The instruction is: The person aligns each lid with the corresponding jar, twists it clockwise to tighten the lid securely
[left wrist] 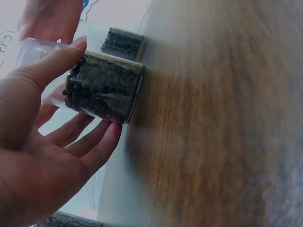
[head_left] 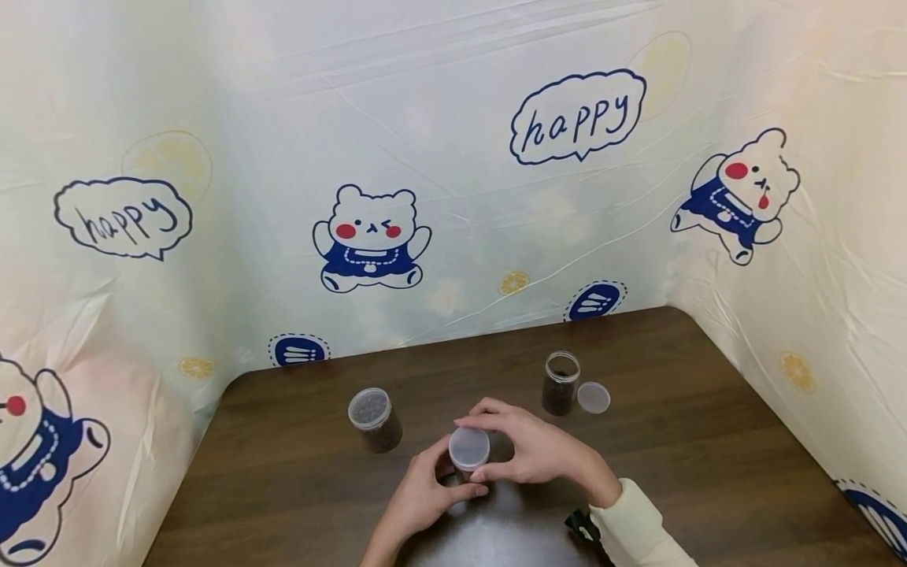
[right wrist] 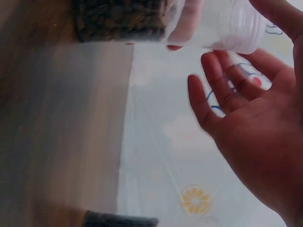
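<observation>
A clear plastic jar [head_left: 464,474] with a translucent screw lid [head_left: 469,446] stands upright near the table's front. Dark, bean-like pieces fill its lower part, plain in the left wrist view, where the jar [left wrist: 104,87] appears sideways. My left hand [head_left: 425,490] grips the jar's body, thumb on the near side and fingers round the far side. Thumb and fingers of my right hand [head_left: 531,446] hold the lid's rim from opposite sides. In the right wrist view the lid [right wrist: 241,26] sits on the jar's top, with the right hand's [right wrist: 260,113] lower fingers spread free.
To the left stands another lidded jar [head_left: 377,429] with dark contents. At the back right is an uncovered jar [head_left: 560,392], dark contents inside, its loose lid [head_left: 594,398] flat beside it. A printed curtain [head_left: 460,197] hangs behind the brown table [head_left: 283,488].
</observation>
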Tool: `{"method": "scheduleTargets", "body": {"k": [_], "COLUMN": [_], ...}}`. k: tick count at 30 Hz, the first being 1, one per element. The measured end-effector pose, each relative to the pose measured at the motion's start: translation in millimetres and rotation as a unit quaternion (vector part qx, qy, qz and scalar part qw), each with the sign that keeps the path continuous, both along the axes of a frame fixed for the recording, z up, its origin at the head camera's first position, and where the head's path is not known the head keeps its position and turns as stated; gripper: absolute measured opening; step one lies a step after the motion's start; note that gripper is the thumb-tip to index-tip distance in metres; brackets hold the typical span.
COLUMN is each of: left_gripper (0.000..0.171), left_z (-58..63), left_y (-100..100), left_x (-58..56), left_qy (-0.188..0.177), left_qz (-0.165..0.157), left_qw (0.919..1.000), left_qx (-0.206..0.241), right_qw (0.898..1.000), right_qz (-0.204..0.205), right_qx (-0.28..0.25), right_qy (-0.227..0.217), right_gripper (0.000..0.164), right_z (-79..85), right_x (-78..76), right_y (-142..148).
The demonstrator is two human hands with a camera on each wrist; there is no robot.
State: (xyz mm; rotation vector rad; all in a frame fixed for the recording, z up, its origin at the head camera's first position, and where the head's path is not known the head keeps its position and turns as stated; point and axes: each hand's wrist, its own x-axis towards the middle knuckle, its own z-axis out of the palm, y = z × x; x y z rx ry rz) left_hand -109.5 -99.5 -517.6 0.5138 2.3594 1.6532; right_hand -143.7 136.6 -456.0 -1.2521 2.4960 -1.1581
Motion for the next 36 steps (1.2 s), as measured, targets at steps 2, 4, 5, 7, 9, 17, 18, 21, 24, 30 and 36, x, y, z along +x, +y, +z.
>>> {"method": "scheduleTargets", "body": {"k": [2, 4, 5, 7, 9, 17, 18, 21, 24, 30, 36], "left_gripper": [0.061, 0.058, 0.058, 0.059, 0.061, 0.065, 0.065, 0.066, 0.066, 0.065, 0.066], "left_z": [-0.1, -0.3, -0.5, -0.4, -0.1, -0.2, -0.6, -1.3, -1.6, -1.1, -0.1], "left_y": [0, -1, -1, -1, 0, 0, 0, -1, -1, -1, -1], "left_x": [0.8, 1.2, 1.3, 1.3, 1.0, 0.7, 0.7, 0.6, 0.5, 0.4, 0.4], "left_qy": [0.005, 0.006, 0.006, 0.004, -0.002, -0.008, -0.008, -0.009, -0.008, -0.008, -0.007], "left_qz": [0.002, 0.003, 0.003, 0.001, -0.001, -0.006, -0.007, -0.007, -0.006, -0.004, -0.002], "left_qw": [1.0, 1.0, 1.0, 1.0, 1.0, 0.9999, 0.9999, 0.9999, 0.9999, 0.9999, 1.0], "left_qx": [-0.004, -0.005, -0.005, -0.003, 0.002, 0.008, 0.009, 0.011, 0.011, 0.009, 0.005], "right_qw": [1.0, 0.999, 0.998, 0.998, 0.997, 0.999, 0.999, 0.999, 1.0, 0.999, 0.998], "right_qz": [-0.019, -0.038, -0.046, -0.058, -0.063, -0.04, -0.036, -0.024, -0.015, -0.021, -0.038], "right_qx": [0.013, 0.024, 0.027, 0.027, 0.02, 0.004, 0.003, -0.003, -0.01, -0.015, -0.017], "right_qy": [0.001, 0.01, 0.014, 0.028, 0.032, 0.026, 0.027, 0.024, 0.019, 0.03, 0.037], "right_gripper": [0.07, 0.076, 0.077, 0.073, 0.065, 0.049, 0.049, 0.049, 0.049, 0.05, 0.051], "right_z": [3.1, 5.6, 6.6, 8.3, 9.4, 10.7, 10.5, 9.5, 8.2, 4.6, 4.1], "right_x": [4.0, 7.9, 9.6, 11.9, 12.5, 8.9, 8.2, 5.9, 4.3, 3.2, 3.9], "right_y": [-3, -5, -7, -9, -11, -10, -10, -9, -8, -8, -10]}}
